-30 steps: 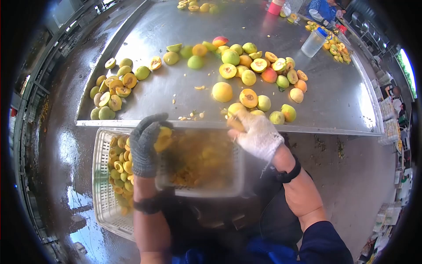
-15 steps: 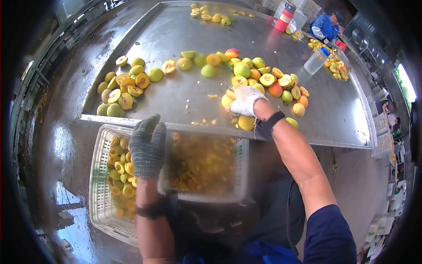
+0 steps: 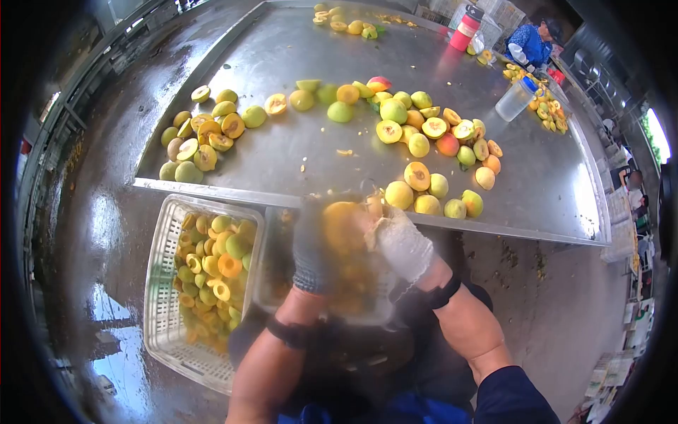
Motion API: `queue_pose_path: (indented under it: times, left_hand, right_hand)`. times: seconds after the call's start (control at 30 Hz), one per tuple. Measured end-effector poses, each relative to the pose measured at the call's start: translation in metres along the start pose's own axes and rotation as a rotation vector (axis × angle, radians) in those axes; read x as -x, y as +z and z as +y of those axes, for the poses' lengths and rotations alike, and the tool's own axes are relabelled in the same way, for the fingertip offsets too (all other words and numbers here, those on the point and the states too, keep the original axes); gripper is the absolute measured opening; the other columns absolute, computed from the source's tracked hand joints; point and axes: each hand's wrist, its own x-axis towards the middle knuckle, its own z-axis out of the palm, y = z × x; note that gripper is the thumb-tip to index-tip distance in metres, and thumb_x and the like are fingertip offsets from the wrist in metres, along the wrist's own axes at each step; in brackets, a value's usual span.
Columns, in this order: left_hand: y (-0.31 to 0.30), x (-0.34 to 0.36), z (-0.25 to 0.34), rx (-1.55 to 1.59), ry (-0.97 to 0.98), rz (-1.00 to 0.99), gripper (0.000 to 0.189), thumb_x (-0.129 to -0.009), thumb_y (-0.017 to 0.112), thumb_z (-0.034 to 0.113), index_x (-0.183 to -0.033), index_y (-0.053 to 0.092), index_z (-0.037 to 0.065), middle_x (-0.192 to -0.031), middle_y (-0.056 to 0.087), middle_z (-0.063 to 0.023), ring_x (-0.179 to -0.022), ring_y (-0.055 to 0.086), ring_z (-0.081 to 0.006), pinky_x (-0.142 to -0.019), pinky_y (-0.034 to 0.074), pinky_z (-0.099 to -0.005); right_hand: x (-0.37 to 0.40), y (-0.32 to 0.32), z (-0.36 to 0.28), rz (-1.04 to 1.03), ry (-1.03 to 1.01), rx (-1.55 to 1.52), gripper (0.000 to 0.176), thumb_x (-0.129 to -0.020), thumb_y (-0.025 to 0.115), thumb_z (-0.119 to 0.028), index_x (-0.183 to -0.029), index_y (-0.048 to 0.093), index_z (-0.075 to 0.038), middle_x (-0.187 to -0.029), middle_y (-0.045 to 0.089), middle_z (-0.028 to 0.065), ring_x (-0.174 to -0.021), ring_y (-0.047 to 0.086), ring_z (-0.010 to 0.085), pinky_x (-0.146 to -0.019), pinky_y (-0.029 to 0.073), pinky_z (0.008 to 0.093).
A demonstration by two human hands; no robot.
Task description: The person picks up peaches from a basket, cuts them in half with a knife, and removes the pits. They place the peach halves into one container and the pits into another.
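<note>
My left hand (image 3: 311, 247), in a grey glove, is over the right-hand basket near the table's front edge; its fingers are blurred. Beside it, my right hand (image 3: 402, 244) in a white glove is closed, with its fingertips against a blurred yellow-orange fruit (image 3: 340, 220) between the two hands. Below them lies the right basket (image 3: 385, 300) with orange pieces, partly hidden. To the left stands a white basket (image 3: 159, 283) full of halved fruit (image 3: 212, 265). Several whole and halved fruits (image 3: 427, 187) lie on the metal table just beyond my right hand.
The metal table (image 3: 275, 159) carries more fruit at the left (image 3: 205, 141), middle and far edge. A red bottle (image 3: 466, 28) and a clear container with a blue lid (image 3: 515, 99) stand at the right. A person in blue (image 3: 531, 46) is at the far right corner.
My right hand has drawn back from the fruit on the table towards me. My left hand has moved right, off the left basket's edge, and the hands now meet around a fruit.
</note>
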Motion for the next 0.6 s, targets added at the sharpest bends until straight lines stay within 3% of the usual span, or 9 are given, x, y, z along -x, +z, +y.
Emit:
queue_pose_path:
  times: [0.13, 0.2, 0.23, 0.3, 0.33, 0.4, 0.43, 0.53, 0.6]
  left_hand:
    - [-0.007, -0.008, -0.030, 0.368, -0.038, 0.014, 0.073, -0.102, 0.045, 0.068, -0.125, 0.062, 0.000, -0.117, 0.068, -0.0145, -0.110, 0.065, -0.0289, -0.101, 0.052, -0.0421]
    - [-0.011, -0.014, -0.019, 0.696, -0.146, -0.053, 0.073, -0.100, 0.047, 0.068, -0.126, 0.061, 0.001, -0.118, 0.068, -0.0149, -0.112, 0.064, -0.0301, -0.102, 0.051, -0.0446]
    - [-0.010, -0.016, -0.013, 0.786, -0.192, -0.032, 0.073, -0.100, 0.048, 0.068, -0.127, 0.061, 0.001, -0.118, 0.067, -0.0151, -0.112, 0.063, -0.0307, -0.103, 0.050, -0.0459]
    - [0.013, -0.014, 0.016, 0.670, -0.271, 0.212, 0.069, -0.101, 0.048, 0.065, -0.128, 0.061, 0.002, -0.118, 0.066, -0.0159, -0.114, 0.062, -0.0322, -0.104, 0.049, -0.0488]
    - [0.011, -0.017, 0.013, 0.652, -0.227, 0.193, 0.067, -0.102, 0.049, 0.063, -0.128, 0.061, 0.002, -0.119, 0.067, -0.0165, -0.114, 0.062, -0.0331, -0.105, 0.049, -0.0499]
    - [0.006, -0.022, 0.004, 0.618, -0.142, 0.152, 0.064, -0.103, 0.049, 0.059, -0.130, 0.061, 0.003, -0.119, 0.067, -0.0178, -0.114, 0.062, -0.0349, -0.105, 0.049, -0.0520]
    - [0.006, -0.022, -0.001, 0.372, -0.045, 0.153, 0.062, -0.103, 0.050, 0.057, -0.130, 0.060, 0.003, -0.120, 0.067, -0.0182, -0.114, 0.062, -0.0351, -0.105, 0.049, -0.0517]
    - [0.008, -0.019, -0.004, -0.043, 0.125, 0.138, 0.057, -0.104, 0.050, 0.051, -0.132, 0.060, 0.002, -0.121, 0.066, -0.0195, -0.115, 0.063, -0.0358, -0.105, 0.050, -0.0507]
    - [0.010, -0.017, 0.001, 0.050, 0.098, 0.115, 0.055, -0.104, 0.050, 0.048, -0.133, 0.059, 0.002, -0.122, 0.066, -0.0201, -0.115, 0.064, -0.0359, -0.104, 0.050, -0.0502]
  right_hand:
    - [-0.006, -0.002, 0.002, 0.083, -0.031, 0.368, 0.031, -0.101, 0.067, -0.034, -0.096, 0.066, -0.004, -0.073, 0.064, 0.0053, -0.069, 0.067, 0.0154, -0.061, 0.050, 0.0330]
    - [-0.006, -0.001, -0.001, 0.279, -0.296, 0.643, 0.030, -0.102, 0.065, -0.035, -0.097, 0.065, -0.005, -0.070, 0.064, 0.0074, -0.067, 0.068, 0.0179, -0.062, 0.051, 0.0344]
    - [-0.004, -0.001, -0.007, 0.255, -0.245, 0.550, 0.027, -0.102, 0.064, -0.031, -0.102, 0.065, -0.004, -0.074, 0.064, 0.0077, -0.068, 0.066, 0.0176, -0.064, 0.051, 0.0338]
    - [0.006, -0.004, -0.028, 0.208, -0.139, 0.369, 0.024, -0.103, 0.062, -0.024, -0.113, 0.063, -0.002, -0.082, 0.066, 0.0082, -0.070, 0.062, 0.0169, -0.068, 0.050, 0.0326]
    - [0.009, -0.010, -0.033, 0.101, -0.047, 0.368, 0.025, -0.100, 0.065, -0.022, -0.115, 0.061, -0.003, -0.088, 0.070, 0.0149, -0.078, 0.069, 0.0284, -0.073, 0.053, 0.0397]
    - [0.011, -0.009, -0.026, 0.146, -0.361, 0.653, 0.024, -0.099, 0.065, -0.026, -0.115, 0.061, -0.008, -0.086, 0.070, 0.0173, -0.079, 0.068, 0.0393, -0.071, 0.054, 0.0459]
    - [0.012, -0.007, -0.020, 0.168, -0.519, 0.794, 0.024, -0.099, 0.066, -0.028, -0.114, 0.061, -0.010, -0.085, 0.070, 0.0185, -0.079, 0.068, 0.0447, -0.070, 0.054, 0.0491]
    - [0.017, 0.003, -0.019, 0.127, -0.444, 0.881, 0.027, -0.096, 0.068, -0.026, -0.116, 0.060, -0.010, -0.088, 0.071, 0.0182, -0.082, 0.069, 0.0442, -0.071, 0.054, 0.0511]
    - [0.018, 0.011, -0.020, 0.171, -0.413, 0.938, 0.027, -0.094, 0.070, -0.026, -0.114, 0.061, -0.011, -0.087, 0.071, 0.0159, -0.079, 0.069, 0.0426, -0.068, 0.054, 0.0514]
